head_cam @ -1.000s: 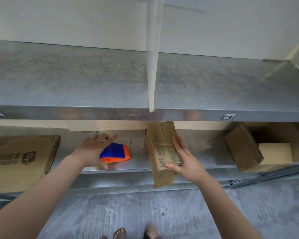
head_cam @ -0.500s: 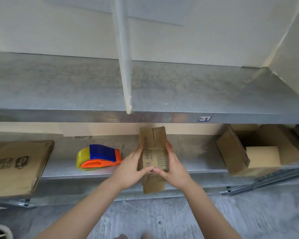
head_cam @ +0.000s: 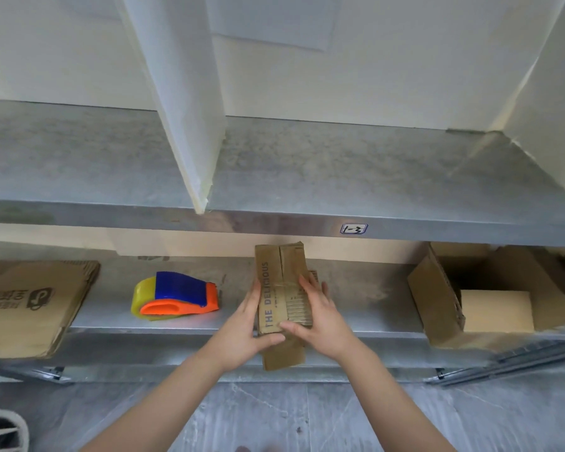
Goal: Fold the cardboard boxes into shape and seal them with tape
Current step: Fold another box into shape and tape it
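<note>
At about nine o'clock in the view, a stack of flattened cardboard (head_cam: 30, 305) with dark printing lay on the lower shelf (head_cam: 356, 308), its near edge hanging past the shelf's front. Towards three o'clock from it, well apart, a tape dispenser (head_cam: 177, 298) in blue, orange and yellow lay on its side on the same shelf, with the yellow roll at its nine o'clock end.

The left hand (head_cam: 242, 334) came up from seven o'clock and clasped the left side of the small cardboard box (head_cam: 281, 301), with the thumb laid across the near part of its top face and the fingers wrapped down the side. The box was long and narrow and printed "THE DELICIOUS". It pointed towards twelve o'clock, its far end over the shelf and its near end sticking out past the front edge; whether it rested on the shelf could not be told. The right hand (head_cam: 320, 324) came from five o'clock and held the box's right side, fingers lying along the top edge and the thumb pressed on the top face, close to the left thumb.

At three o'clock, an open carton (head_cam: 437, 298) lay tipped on the shelf with a paler panel showing inside. At twelve o'clock ran the grey upper shelf (head_cam: 340, 171), with a white divider (head_cam: 190, 109) standing on it and a small label (head_cam: 354, 229) reading "1-3" on its front lip. The grey floor (head_cam: 274, 419) filled six o'clock.
</note>
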Motion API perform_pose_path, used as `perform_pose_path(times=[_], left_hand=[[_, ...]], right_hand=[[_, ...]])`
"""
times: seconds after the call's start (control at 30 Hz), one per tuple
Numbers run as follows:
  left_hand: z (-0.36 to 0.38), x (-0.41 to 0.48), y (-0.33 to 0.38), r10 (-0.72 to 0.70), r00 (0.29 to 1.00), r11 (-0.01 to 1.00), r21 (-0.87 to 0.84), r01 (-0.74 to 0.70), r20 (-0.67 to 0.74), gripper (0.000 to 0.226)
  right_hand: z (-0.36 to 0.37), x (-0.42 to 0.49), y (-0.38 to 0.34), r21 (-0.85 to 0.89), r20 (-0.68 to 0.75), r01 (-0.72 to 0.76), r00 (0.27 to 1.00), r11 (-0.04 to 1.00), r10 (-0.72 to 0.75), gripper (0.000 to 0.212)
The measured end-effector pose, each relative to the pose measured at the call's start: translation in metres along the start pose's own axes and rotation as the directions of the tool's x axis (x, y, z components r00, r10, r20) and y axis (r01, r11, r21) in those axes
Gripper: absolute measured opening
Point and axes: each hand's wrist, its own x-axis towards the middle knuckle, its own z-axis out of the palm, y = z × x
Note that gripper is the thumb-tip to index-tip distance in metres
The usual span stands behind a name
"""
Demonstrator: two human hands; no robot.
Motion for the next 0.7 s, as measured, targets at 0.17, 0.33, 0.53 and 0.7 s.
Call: perform_pose_path(times=[0.17, 0.33, 0.53, 0.7], left_hand=[[-0.01, 0.012, 0.011, -0.01, 1.0, 0.982, 0.186, 0.01, -0.001, 0.1], [-0.006, 0.015, 0.014, -0.03, 1.0, 0.954, 0.297, 0.027, 0.002, 0.094], [-0.049, 0.048, 0.013, 0.026, 0.999, 0.943, 0.332, -0.013, -0.035, 0.067], [-0.074, 0.075, 0.015, -0.051, 0.982, 0.982, 0.188, 0.016, 0.184, 0.092]], right_hand=[[0.007, 0.003, -0.001, -0.135, 0.071, 0.129, 0.99, 0.982, -0.12, 0.097], [0.005, 0.001, 0.0, -0.1, 0.044, 0.077, 0.996, 0.992, -0.073, 0.091], [0.003, -0.015, -0.001, -0.125, 0.011, 0.056, 0.998, 0.991, -0.055, 0.08], [0.017, -0.033, 0.003, -0.034, -0.215, -0.065, 0.975, 0.997, 0.056, 0.086]])
